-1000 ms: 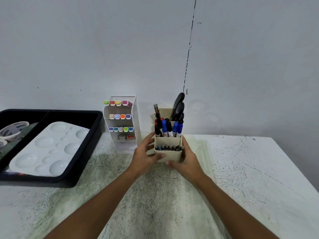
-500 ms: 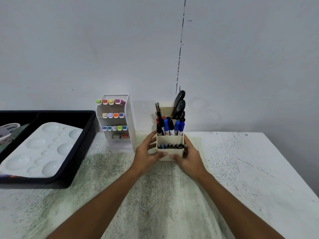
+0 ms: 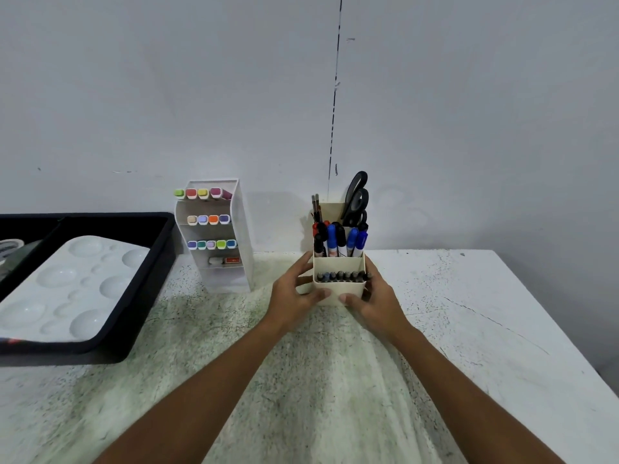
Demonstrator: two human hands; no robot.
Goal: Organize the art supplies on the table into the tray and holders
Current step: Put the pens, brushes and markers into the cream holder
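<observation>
Gripping the cream tiered pen holder (image 3: pixel 338 289) from both sides, the left hand (image 3: pixel 294 296) and the right hand (image 3: pixel 378 301) curl around its lower front tier, thumbs meeting on the front face and fingers wrapped round the side walls. The holder stands upright on the white, green-smudged tabletop (image 3: pixel 469 313), near the back edge and close to the wall.

Its front tier holds a row of dark-capped pens (image 3: pixel 341 276), seen end-on. The middle tier carries black, blue and red markers (image 3: pixel 338 241) standing upright. The rear, tallest tier holds black-handled scissors (image 3: pixel 357 199), handles up, and a couple of thin brushes (image 3: pixel 316 205) on its left side.

Left of the holder, apart from it, stands a white slanted marker rack (image 3: pixel 241 229) with three rows of pastel and bright caps (image 3: pixel 211 219) facing forward and a small item on its lowest shelf. Further left, a black tray (image 3: pixel 160 249) sits on the tabletop with a white paint palette (image 3: pixel 70 289) lying inside; a roll of tape (image 3: pixel 10 246) shows at the frame's left edge in the tray's other compartment.
</observation>
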